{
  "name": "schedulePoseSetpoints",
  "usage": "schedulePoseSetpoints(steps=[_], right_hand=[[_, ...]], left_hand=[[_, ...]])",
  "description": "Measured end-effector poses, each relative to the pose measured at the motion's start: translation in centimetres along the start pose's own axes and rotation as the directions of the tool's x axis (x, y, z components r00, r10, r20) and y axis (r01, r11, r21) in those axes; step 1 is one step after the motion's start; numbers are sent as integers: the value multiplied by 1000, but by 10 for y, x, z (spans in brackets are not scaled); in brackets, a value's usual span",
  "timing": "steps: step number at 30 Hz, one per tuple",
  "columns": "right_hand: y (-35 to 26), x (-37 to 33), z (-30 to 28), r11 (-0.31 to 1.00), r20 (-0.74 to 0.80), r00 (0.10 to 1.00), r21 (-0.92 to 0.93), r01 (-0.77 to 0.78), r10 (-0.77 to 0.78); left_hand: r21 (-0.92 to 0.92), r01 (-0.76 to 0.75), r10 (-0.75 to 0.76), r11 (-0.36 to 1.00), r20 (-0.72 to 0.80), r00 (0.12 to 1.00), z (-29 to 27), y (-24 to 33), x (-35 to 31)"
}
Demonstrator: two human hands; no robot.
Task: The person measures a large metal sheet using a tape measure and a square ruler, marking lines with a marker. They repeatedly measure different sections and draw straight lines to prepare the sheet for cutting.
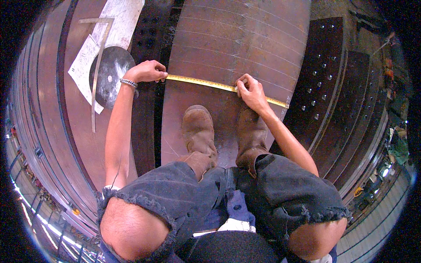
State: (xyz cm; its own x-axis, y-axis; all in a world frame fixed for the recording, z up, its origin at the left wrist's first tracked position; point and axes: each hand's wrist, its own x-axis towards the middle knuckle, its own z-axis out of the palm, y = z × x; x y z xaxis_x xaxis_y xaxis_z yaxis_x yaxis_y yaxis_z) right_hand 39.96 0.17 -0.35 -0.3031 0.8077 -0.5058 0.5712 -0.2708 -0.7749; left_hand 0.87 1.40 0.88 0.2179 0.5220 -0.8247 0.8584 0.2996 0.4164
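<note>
The left hand [151, 71] reaches far forward on a nearly straight arm, its thumb and fingers pinching the left end of the measuring tape [199, 82]. The right hand [252, 93] comes in on a slant, fingers bent and pinched on a small pale thing [237, 89], too tiny to name. The tape is long, thin and yellow. It stretches across the brown metal plate [206, 48], just past the boots [198, 125], and passes under the right hand.

tape measure [201, 82]: yellow, dark-marked | plate [219, 48]: brown, white-lined | disc [115, 65]: black, white-smeared | boots [198, 125]: brown
</note>
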Motion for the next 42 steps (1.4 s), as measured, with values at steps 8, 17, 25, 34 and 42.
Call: schedulePoseSetpoints(steps=[8,17,25,34,42], right_hand=[[5,0,4,999,-46,998,-13,51,-51],[0,-1,4,1000,-42,999,17,19,-19],[0,0,5,999,-53,998,-14,40,-41],[8,3,3,999,-54,997,14,50,-49],[5,3,-2,999,-66,997,16,42,-41]], left_hand=[[22,-51,51,998,0,999,1,1,-1],[24,8,-9,1000,31,999,0,2,-2],[10,-11,11,1000,0,1000,0,3,-5],[1,-17,17,1000,6,1000,-1,2,-1],[-14,17,-17,1000,6,1000,1,2,-2]])
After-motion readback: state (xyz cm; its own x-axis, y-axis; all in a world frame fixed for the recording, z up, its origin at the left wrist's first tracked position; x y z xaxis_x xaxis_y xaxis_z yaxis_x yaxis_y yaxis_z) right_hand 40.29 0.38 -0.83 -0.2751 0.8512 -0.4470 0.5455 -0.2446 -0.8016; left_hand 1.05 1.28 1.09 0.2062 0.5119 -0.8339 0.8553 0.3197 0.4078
